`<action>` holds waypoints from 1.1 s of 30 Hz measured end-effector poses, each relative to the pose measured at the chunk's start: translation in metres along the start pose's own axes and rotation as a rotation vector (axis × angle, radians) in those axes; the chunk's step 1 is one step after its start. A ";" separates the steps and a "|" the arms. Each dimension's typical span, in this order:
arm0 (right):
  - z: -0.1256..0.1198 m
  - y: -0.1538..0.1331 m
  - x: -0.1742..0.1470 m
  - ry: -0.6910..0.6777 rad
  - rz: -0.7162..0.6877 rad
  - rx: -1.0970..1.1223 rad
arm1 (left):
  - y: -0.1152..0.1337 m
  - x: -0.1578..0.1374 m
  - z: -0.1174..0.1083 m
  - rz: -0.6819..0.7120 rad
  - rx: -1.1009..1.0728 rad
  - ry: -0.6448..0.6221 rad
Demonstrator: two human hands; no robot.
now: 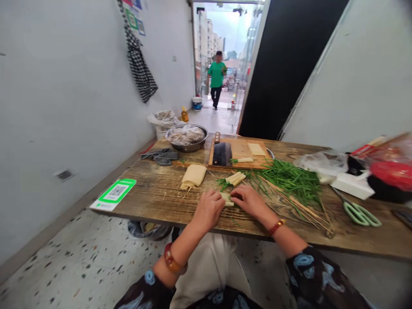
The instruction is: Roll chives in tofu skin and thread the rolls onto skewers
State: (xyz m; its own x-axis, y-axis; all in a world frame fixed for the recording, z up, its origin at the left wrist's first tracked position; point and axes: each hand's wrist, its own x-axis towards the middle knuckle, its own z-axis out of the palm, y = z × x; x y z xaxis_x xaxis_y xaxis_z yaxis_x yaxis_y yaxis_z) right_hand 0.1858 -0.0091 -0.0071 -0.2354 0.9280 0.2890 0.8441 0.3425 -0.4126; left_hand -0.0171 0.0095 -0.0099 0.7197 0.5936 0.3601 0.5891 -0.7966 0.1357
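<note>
Near the table's front edge, my left hand (210, 207) and my right hand (250, 201) pinch the two ends of a pale tofu-skin roll (227, 198). My fingers are closed around it and hide part of it. Just beyond lie several finished rolls (236, 177) with green ends sticking out. A folded stack of tofu skin (193, 175) rests to the left of them. Right of my right hand spreads a heap of green chives (294, 180), with thin bamboo skewers (302, 208) in front of it.
A cutting board (240, 148) carries a cleaver (222, 153), a roll and a tofu sheet. Behind it on the left stands a metal basin (192, 146) beside a grey cloth (161, 156). Scissors (362, 213) lie far right. A person (217, 77) is at the doorway.
</note>
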 end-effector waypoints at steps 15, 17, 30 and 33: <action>-0.031 0.047 -0.026 0.270 0.267 0.049 | -0.002 0.005 -0.004 -0.019 -0.049 -0.047; -0.053 0.067 -0.030 0.293 0.356 -0.061 | -0.002 0.006 -0.004 -0.014 -0.056 -0.045; -0.044 0.095 0.003 0.068 0.506 -0.343 | -0.004 0.005 -0.001 0.006 -0.036 -0.019; -0.040 0.097 0.004 0.072 0.515 -0.361 | -0.004 0.004 0.000 0.003 -0.031 -0.025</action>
State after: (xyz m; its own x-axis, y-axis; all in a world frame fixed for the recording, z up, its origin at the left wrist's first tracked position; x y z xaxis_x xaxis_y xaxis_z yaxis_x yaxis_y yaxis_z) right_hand 0.2862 0.0224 -0.0114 0.2665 0.9442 0.1933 0.9528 -0.2280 -0.2003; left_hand -0.0163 0.0150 -0.0085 0.7305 0.5937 0.3374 0.5757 -0.8012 0.1634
